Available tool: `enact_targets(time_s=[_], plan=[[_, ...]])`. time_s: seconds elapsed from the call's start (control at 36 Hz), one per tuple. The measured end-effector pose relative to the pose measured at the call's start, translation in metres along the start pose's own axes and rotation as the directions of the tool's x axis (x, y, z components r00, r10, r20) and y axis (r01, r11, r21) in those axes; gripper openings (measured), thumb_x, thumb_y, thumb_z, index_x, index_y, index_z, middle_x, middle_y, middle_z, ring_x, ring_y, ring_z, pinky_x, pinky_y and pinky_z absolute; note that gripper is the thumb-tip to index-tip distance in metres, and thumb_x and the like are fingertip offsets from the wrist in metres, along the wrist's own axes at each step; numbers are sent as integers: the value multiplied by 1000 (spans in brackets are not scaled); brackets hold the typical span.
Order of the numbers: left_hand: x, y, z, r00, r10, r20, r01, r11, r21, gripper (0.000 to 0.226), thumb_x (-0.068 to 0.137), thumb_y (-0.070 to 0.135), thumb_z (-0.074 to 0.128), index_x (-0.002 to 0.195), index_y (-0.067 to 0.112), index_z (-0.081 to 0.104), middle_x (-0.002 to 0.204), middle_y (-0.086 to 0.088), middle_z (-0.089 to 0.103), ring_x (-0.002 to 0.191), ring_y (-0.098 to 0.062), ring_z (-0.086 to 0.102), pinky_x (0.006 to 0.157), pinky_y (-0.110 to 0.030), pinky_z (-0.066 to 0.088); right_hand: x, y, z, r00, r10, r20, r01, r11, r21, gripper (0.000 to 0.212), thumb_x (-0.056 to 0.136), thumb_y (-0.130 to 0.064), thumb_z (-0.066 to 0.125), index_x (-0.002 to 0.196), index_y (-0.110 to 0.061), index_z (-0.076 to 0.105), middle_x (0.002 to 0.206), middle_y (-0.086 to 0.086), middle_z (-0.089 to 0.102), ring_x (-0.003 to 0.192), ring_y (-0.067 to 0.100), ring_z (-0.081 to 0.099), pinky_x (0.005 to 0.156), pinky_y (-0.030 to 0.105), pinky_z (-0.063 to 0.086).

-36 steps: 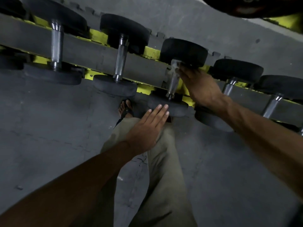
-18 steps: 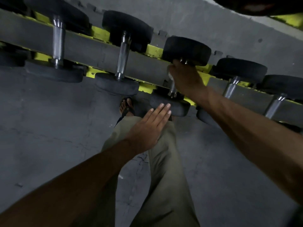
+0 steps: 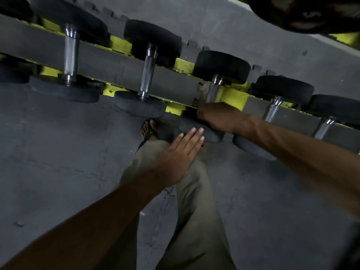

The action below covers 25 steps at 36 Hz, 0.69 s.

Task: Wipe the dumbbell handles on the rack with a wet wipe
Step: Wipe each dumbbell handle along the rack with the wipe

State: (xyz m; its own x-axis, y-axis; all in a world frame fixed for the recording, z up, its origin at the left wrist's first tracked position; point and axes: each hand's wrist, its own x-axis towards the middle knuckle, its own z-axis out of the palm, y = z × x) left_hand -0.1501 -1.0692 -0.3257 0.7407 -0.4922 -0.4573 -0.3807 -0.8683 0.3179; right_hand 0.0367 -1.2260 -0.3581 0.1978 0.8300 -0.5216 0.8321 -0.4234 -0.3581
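Note:
Several black dumbbells with chrome handles lie across a grey and yellow rack (image 3: 109, 61). My right hand (image 3: 216, 115) grips the lower end of the third dumbbell's handle (image 3: 213, 90), just above its near head (image 3: 212, 136). The wet wipe is hidden under that hand. My left hand (image 3: 175, 156) is flat with straight fingers above my thigh, its fingertips at the edge of the same near head. It holds nothing.
Neighbouring handles stand to the left (image 3: 149, 73), far left (image 3: 71, 53) and right (image 3: 272, 111). A dark weight plate (image 3: 303, 12) hangs at the top right. My leg (image 3: 194, 201) and sandalled foot (image 3: 149, 129) are on the grey floor below the rack.
My right hand has slid down the third handle from its top end to its lower end. My left hand has stayed in place.

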Motion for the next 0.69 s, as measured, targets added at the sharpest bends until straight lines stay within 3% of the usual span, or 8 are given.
enact_targets(time_s=[0.08,0.14,0.19,0.28,0.42,0.53,0.61,0.69], plan=[[-1,-1,-2,1000,4,15,-4,1000,-8,84,92,28,25,163,-2,-9,171,-24,-17,160,-39,-7,129,-51,13,5,22,-17,999,43,4,-43,999,-18,35,97,-12,44,125,-13,66,128,11,65,111,34,66,80,43,58],[-1,-3,-3,1000,14,20,-13,1000,-8,85,92,29,24,163,-2,-11,170,-24,-18,160,-39,-8,129,-51,12,2,38,-20,972,185,-145,-184,983,20,44,92,-5,38,126,-5,65,133,16,64,116,37,65,89,45,57],[-2,-3,-2,1000,16,18,-15,1000,-8,85,93,30,25,163,-2,-11,170,-24,-19,160,-39,-8,129,-51,13,-2,37,-18,906,270,-326,-241,962,127,46,87,-3,36,118,-2,69,130,16,65,113,37,67,88,48,58],[-1,-4,0,1000,25,13,-25,999,-24,86,96,31,32,163,-1,-12,170,-24,-20,160,-38,-8,130,-51,11,-7,14,-9,786,497,-367,-392,860,326,29,92,-7,51,116,-7,69,133,10,61,104,34,67,80,43,57],[-2,-7,3,999,36,-18,-37,999,-33,94,94,31,47,163,-3,-7,171,-24,-16,161,-38,-5,129,-51,15,2,-15,12,365,900,-239,-465,398,791,21,89,-20,57,101,-14,72,106,5,68,86,17,65,72,29,48],[-2,-9,6,999,49,-15,-49,998,-24,97,93,34,49,163,-3,-9,170,-25,-18,161,-39,-6,128,-52,16,22,-15,19,205,971,126,-369,-43,928,19,90,-15,60,73,-9,66,73,2,66,67,11,55,58,26,37],[-3,-11,7,998,58,-4,-58,998,-20,104,92,40,54,162,-3,-10,170,-25,-20,161,-39,-7,128,-52,16,35,7,1,202,902,383,-60,-379,924,23,90,-13,58,68,-15,63,59,-2,61,48,9,56,53,27,44],[-2,-15,7,997,72,1,-72,997,3,112,90,44,60,162,-2,-12,170,-24,-20,161,-38,-7,129,-52,15,38,18,-14,330,834,442,141,-507,851,22,96,-8,46,84,-10,64,60,0,66,49,13,63,51,25,50]])
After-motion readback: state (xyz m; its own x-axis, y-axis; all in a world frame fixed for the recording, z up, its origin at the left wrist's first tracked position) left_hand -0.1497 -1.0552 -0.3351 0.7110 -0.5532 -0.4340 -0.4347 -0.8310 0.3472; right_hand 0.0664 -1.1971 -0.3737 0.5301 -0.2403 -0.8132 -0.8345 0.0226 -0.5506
